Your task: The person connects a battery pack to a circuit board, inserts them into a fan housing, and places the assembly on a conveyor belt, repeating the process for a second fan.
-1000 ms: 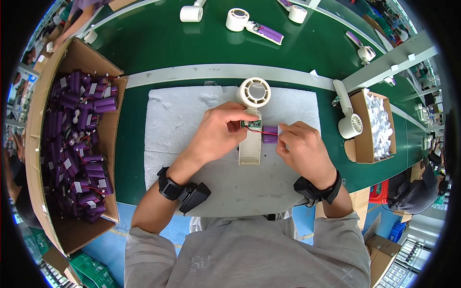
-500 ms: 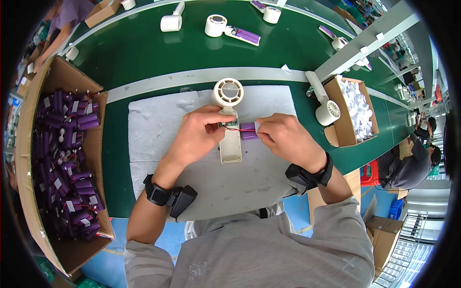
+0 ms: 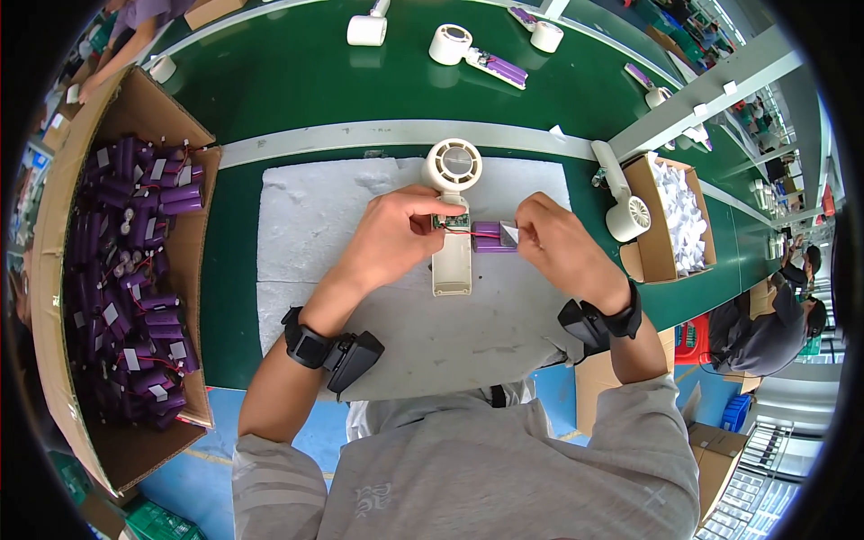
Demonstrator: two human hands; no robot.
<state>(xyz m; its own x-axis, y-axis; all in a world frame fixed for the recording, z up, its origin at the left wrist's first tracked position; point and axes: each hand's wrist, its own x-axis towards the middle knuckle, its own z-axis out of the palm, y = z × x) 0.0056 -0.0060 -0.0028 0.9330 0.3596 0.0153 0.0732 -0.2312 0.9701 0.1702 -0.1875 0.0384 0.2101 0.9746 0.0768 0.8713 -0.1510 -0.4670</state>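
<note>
A cream handheld fan (image 3: 452, 270) lies face up on the foam mat, its handle shell uncovered and a green circuit board (image 3: 453, 220) showing near the neck. My left hand (image 3: 389, 236) grips the fan at that board, thumb and index finger on either side. A purple battery pack (image 3: 490, 237) lies just right of the handle, joined to the board by thin red and dark wires. My right hand (image 3: 562, 241) is closed, its fingertips pinching a white paper tab (image 3: 510, 236) at the pack's right end. The tab is partly folded up off the pack.
At left stands a carton (image 3: 200, 270) of purple battery packs. A small box (image 3: 661, 270) at right holds white paper pieces, with another fan (image 3: 627, 219) beside it. Beyond the metal rail (image 3: 360, 135), several fans lie on the green surface (image 3: 297, 81).
My right hand has drawn slightly away from the battery pack, and more of the white tab shows, lifted. My left hand keeps its grip. The whole view has shifted a little.
</note>
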